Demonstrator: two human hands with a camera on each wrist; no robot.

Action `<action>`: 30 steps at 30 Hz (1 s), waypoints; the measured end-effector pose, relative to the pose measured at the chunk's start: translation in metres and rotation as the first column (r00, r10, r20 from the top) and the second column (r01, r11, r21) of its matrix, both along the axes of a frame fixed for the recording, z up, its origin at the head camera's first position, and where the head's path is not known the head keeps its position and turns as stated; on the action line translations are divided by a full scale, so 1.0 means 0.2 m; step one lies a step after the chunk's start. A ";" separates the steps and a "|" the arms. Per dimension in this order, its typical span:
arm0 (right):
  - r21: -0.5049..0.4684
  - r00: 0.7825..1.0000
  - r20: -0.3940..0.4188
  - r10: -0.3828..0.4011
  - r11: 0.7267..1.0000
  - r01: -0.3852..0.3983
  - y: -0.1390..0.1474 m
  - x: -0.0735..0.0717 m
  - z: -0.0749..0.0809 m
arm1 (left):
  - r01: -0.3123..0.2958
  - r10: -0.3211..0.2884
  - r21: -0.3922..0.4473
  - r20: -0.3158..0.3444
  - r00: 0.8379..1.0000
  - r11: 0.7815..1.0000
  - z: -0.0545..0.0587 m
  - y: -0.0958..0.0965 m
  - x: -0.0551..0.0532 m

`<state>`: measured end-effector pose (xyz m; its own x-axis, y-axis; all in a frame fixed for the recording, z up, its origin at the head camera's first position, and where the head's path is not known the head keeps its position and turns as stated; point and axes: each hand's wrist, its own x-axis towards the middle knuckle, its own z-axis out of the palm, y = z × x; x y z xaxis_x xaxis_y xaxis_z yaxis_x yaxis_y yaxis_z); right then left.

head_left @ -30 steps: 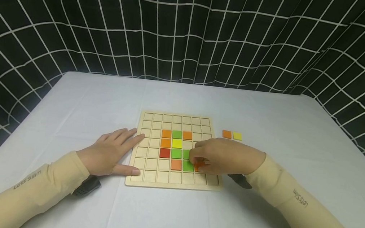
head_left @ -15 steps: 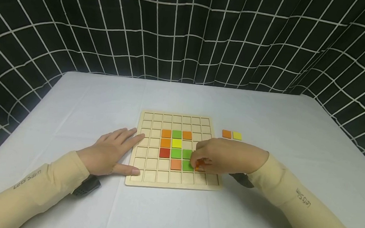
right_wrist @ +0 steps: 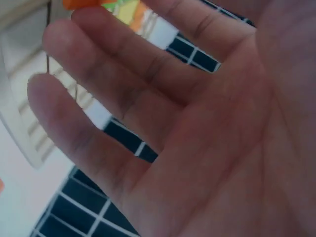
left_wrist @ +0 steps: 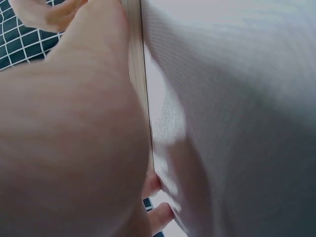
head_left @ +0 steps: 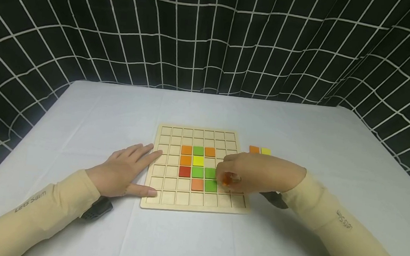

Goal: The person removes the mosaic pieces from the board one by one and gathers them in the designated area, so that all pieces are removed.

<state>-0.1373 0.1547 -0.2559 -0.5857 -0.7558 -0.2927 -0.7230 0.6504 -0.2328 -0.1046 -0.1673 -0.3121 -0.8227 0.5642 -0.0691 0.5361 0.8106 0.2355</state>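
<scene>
A wooden grid board (head_left: pixel 169 198) lies on the table, with coloured square tiles in some of its cells. My left hand (head_left: pixel 124 171) rests with spread fingers at the board's left edge. Over the board's lower right part, my right hand (head_left: pixel 256 173) pinches an orange tile (head_left: pixel 227 179) between thumb and fingers. The same orange tile (right_wrist: pixel 81 3) shows at the top of the right wrist view. Just left of that hand sit a green tile (head_left: pixel 210 186) and another green tile (head_left: pixel 210 173). The cells under the hand are partly hidden.
An orange tile (head_left: pixel 254 149) and a yellow tile (head_left: pixel 266 151) lie loose on the white table (head_left: pixel 300 128), right of the board, partly covered by the right hand. A black curtain with white grid lines (head_left: pixel 212 43) hangs behind the table.
My right hand has lifted the orange tile out of the board's lower right area and shifted slightly right and up. My left hand has stayed still.
</scene>
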 end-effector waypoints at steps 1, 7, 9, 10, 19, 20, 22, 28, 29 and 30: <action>-0.003 1.000 -0.014 -0.011 1.000 0.011 0.01 0.00 0.01 | 0.000 0.000 -0.001 0.000 1.000 1.000 0.00 0.00 0.00; -0.001 0.984 -0.120 -0.134 0.991 0.135 0.09 -0.06 0.08 | 0.000 0.000 -0.009 -0.002 1.000 1.000 0.00 0.00 0.00; 0.006 0.977 -0.121 -0.178 0.984 0.180 0.12 -0.08 0.09 | -0.001 0.001 -0.012 -0.005 1.000 1.000 0.00 0.00 0.00; 0.015 0.972 -0.114 -0.204 0.978 0.207 0.14 -0.10 0.10 | -0.001 0.001 -0.012 -0.007 1.000 1.000 0.00 0.00 0.00; 0.029 0.945 0.005 -0.326 0.945 0.326 0.26 -0.21 0.06 | 0.000 0.000 -0.016 -0.023 1.000 1.000 -0.03 -0.01 -0.01; 0.034 0.942 0.013 -0.336 0.942 0.335 0.26 -0.22 0.06 | -0.001 0.000 -0.018 -0.025 1.000 1.000 -0.03 -0.01 -0.02; 0.040 0.943 0.013 -0.334 0.942 0.333 0.26 -0.22 0.05 | -0.001 0.000 -0.022 -0.028 1.000 1.000 -0.03 -0.01 -0.02; 0.086 0.947 0.017 -0.320 0.944 0.318 0.25 -0.25 0.00 | 0.002 -0.003 -0.020 -0.030 1.000 1.000 -0.02 -0.01 -0.01; 0.092 0.947 0.018 -0.320 0.944 0.317 0.24 -0.25 0.00 | 0.003 -0.004 -0.018 -0.030 1.000 1.000 -0.02 -0.01 -0.01; 0.096 0.947 0.021 -0.320 0.944 0.316 0.24 -0.25 -0.01 | 0.005 -0.006 -0.018 -0.031 0.999 1.000 -0.02 -0.01 -0.01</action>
<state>-0.1870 0.2027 -0.2579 -0.7789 -0.5015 -0.3766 -0.4675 0.8646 -0.1843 -0.1067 -0.1691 -0.3155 -0.8214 0.5678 -0.0536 0.5476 0.8115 0.2040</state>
